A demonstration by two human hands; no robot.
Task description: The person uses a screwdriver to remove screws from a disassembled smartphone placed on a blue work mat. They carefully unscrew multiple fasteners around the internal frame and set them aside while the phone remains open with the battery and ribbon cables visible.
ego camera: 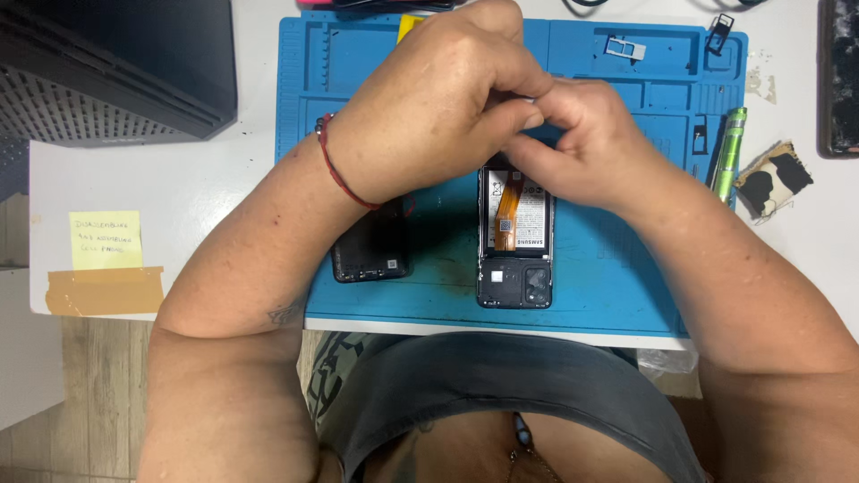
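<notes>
An opened smartphone (516,241) lies on the blue work mat (617,268), its back removed, showing the battery, an orange flex cable and the camera block. My left hand (429,98) and my right hand (577,134) meet just above the phone's far end, fingertips pinched together on something small that is hidden between them. A red cord bracelet is on my left wrist. The phone's black back cover (371,246) lies to the left, partly under my left forearm.
A green pen-shaped tool (729,148) lies at the mat's right edge beside a black and tan scrap (774,179). A small tray part (624,46) sits at the mat's far right. A dark box (116,63) stands far left. A yellow sticky note (106,240) is on the white table.
</notes>
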